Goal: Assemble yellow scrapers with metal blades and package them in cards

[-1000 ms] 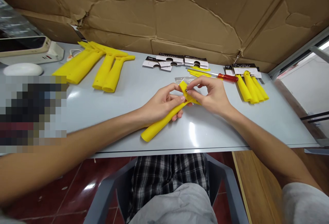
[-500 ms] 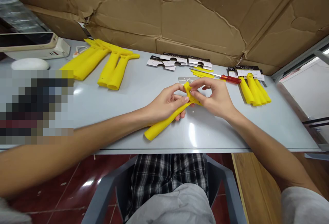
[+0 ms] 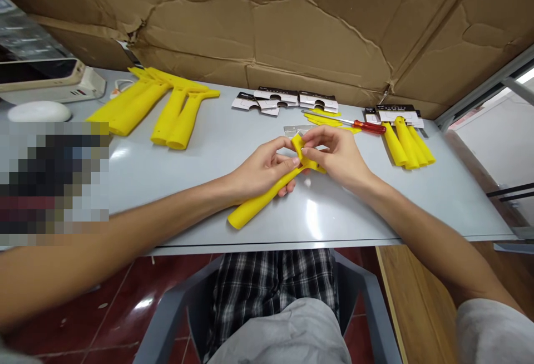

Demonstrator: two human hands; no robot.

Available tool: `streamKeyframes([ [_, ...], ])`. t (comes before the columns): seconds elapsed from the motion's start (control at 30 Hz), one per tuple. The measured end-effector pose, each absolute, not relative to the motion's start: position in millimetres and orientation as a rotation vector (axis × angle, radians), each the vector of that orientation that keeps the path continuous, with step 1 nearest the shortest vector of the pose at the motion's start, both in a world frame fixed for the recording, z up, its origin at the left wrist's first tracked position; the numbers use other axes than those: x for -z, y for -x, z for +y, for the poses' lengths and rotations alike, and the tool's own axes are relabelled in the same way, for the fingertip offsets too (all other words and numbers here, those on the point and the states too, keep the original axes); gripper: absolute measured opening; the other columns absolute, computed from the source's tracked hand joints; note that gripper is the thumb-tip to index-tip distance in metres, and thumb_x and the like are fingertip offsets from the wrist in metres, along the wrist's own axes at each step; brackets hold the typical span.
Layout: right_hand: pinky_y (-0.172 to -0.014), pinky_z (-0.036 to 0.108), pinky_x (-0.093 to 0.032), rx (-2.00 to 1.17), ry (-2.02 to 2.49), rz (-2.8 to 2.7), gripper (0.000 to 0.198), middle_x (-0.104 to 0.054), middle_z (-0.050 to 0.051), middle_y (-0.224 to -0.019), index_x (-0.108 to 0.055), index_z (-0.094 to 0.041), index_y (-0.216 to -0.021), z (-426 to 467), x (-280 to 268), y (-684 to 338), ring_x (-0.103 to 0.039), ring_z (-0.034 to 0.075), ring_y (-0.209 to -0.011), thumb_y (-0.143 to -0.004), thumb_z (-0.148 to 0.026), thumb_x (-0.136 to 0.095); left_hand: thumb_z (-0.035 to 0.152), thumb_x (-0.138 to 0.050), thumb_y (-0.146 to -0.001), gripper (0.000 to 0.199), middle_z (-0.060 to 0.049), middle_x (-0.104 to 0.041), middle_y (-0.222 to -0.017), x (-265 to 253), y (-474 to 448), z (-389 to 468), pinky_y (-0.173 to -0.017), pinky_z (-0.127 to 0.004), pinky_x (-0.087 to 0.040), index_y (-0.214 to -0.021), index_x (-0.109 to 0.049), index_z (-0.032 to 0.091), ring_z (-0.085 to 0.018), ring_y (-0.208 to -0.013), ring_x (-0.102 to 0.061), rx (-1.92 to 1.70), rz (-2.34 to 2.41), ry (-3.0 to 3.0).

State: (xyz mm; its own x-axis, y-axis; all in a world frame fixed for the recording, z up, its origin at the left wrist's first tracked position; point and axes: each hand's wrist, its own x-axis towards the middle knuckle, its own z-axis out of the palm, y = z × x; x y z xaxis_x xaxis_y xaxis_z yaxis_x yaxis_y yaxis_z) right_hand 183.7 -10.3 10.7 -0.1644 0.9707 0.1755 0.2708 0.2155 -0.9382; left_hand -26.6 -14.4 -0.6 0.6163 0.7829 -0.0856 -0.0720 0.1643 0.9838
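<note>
A yellow plastic scraper handle (image 3: 261, 202) lies slantwise over the table, its hollow round end toward the front edge and its wide head turned up and away. My left hand (image 3: 265, 166) is closed around its neck, the thumb pressing near the head. At that yellow head, my right hand (image 3: 340, 152) pinches with thumb and forefinger; whatever sits between those fingertips is too small or hidden to make out. Just behind my hands lies a clear or silvery flat strip (image 3: 294, 129), partly covered. Beyond it, a screwdriver (image 3: 371, 127) with a red grip rests across thin yellow pieces (image 3: 321, 114).
Several more yellow handles (image 3: 181, 122) lie at the left back. Black-and-white cards (image 3: 277, 97) sit along the cardboard wall (image 3: 308, 35). At right, carded yellow handles (image 3: 406, 144) lie together. A phone (image 3: 39, 72) and a white mouse (image 3: 39, 112) are at far left.
The view has shifted slightly, so things on the table appear a little further left. Both hands keep their hold at the yellow handle; the right fingers have moved slightly at its head.
</note>
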Motion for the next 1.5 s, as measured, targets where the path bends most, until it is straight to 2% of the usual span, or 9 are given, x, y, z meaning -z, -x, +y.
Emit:
streamKeyframes([
  [0.1, -0.087, 0.037, -0.063, -0.931, 1.215, -1.581, 0.023, -0.079, 0.005, -0.101, -0.076, -0.022, -0.101, 6.1, -15.0, -201.6, -0.074, 0.020, -0.096, -0.084, -0.037, -0.082, 0.024, -0.071, -0.108, 0.018, -0.010, -0.085, -0.098, -5.8, 24.6, -14.2, -0.045, -0.021, -0.052, -0.116, -0.055, 0.021, -0.011, -0.051, -0.067, -0.703, 0.762, -1.173],
  [0.3, -0.110, 0.052, -0.059, -0.063, 1.581, -1.774, 0.014, -0.079, 0.012, -0.112, -0.078, -0.023, -0.099, 50.2, -30.3, -275.1, -0.072, 0.031, -0.115, -0.094, -0.033, -0.071, 0.012, -0.060, -0.110, 0.007, -0.018, -0.085, -0.100, -14.3, 24.3, -7.0, -0.044, -0.020, -0.049, -0.112, -0.056, 0.017, -0.011, -0.051, -0.066, -0.755, 0.854, -0.907],
  [0.4, -0.115, 0.057, -0.054, 0.123, 1.803, -1.915, 0.023, -0.078, 0.016, -0.119, -0.083, -0.022, -0.106, 60.6, -32.5, -303.4, -0.071, 0.036, -0.120, -0.096, -0.038, -0.069, 0.011, -0.061, -0.110, 0.008, -0.019, -0.085, -0.099, -13.7, 25.0, -4.6, -0.044, -0.020, -0.048, -0.112, -0.056, 0.017, -0.012, -0.051, -0.066, -0.768, 0.855, -0.861],
  [0.57, -0.101, 0.051, -0.059, -0.020, 1.993, -2.142, 0.031, -0.081, 0.014, -0.112, -0.086, -0.021, -0.114, 62.3, -33.9, -320.7, -0.074, 0.034, -0.104, -0.095, -0.041, -0.073, 0.011, -0.062, -0.109, 0.010, -0.018, -0.085, -0.097, -12.8, 25.0, -3.1, -0.045, -0.021, -0.050, -0.113, -0.056, 0.018, -0.013, -0.052, -0.068, -0.788, 0.866, -0.855],
  [0.7, -0.102, 0.050, -0.058, 0.063, 1.995, -2.168, 0.039, -0.081, 0.015, -0.124, -0.084, -0.021, -0.128, 66.0, -30.7, -332.4, -0.073, 0.035, -0.115, -0.096, -0.041, -0.074, 0.010, -0.064, -0.107, 0.013, -0.019, -0.085, -0.098, -14.4, 24.7, -3.0, -0.045, -0.022, -0.050, -0.115, -0.057, 0.017, -0.013, -0.051, -0.067, -0.796, 0.882, -0.857],
  [1.1, -0.082, 0.038, -0.054, -0.022, 1.768, -2.165, 0.021, -0.081, 0.009, -0.098, -0.086, -0.021, -0.107, 67.5, -36.0, -339.5, -0.066, 0.021, -0.082, -0.094, -0.027, -0.070, 0.016, -0.073, -0.102, 0.022, -0.014, -0.086, -0.098, -14.0, 24.8, -5.6, -0.049, -0.024, -0.052, -0.117, -0.056, 0.019, -0.013, -0.053, -0.068, -0.840, 0.901, -0.970],
  [1.23, -0.076, 0.037, -0.056, -0.203, 1.558, -2.000, 0.016, -0.080, 0.006, -0.090, -0.085, -0.023, -0.099, 52.7, -52.1, -325.4, -0.066, 0.019, -0.075, -0.091, -0.036, -0.079, 0.015, -0.066, -0.107, 0.014, -0.013, -0.086, -0.101, -15.6, 22.8, -7.9, -0.049, -0.025, -0.053, -0.117, -0.055, 0.019, -0.012, -0.053, -0.067, -0.882, 0.956, -1.027],
  [1.37, -0.079, 0.040, -0.061, -0.484, 1.375, -1.836, 0.027, -0.083, 0.006, -0.099, -0.083, -0.027, -0.094, 42.2, -57.8, -313.5, -0.074, 0.022, -0.086, -0.083, -0.050, -0.091, 0.014, -0.060, -0.111, 0.009, -0.011, -0.086, -0.100, -16.6, 21.1, -8.0, -0.047, -0.025, -0.053, -0.116, -0.054, 0.020, -0.013, -0.052, -0.067, -0.929, 1.016, -1.051],
  [1.5, -0.072, 0.037, -0.056, -0.629, 1.273, -1.752, 0.037, -0.079, 0.005, -0.084, -0.082, -0.028, -0.087, 38.6, -60.7, -314.2, -0.069, 0.018, -0.078, -0.069, -0.053, -0.102, 0.012, -0.057, -0.112, 0.008, -0.011, -0.086, -0.099, -19.0, 20.1, -7.6, -0.047, -0.025, -0.053, -0.114, -0.055, 0.020, -0.012, -0.052, -0.066, -0.950, 1.051, -1.025],
])
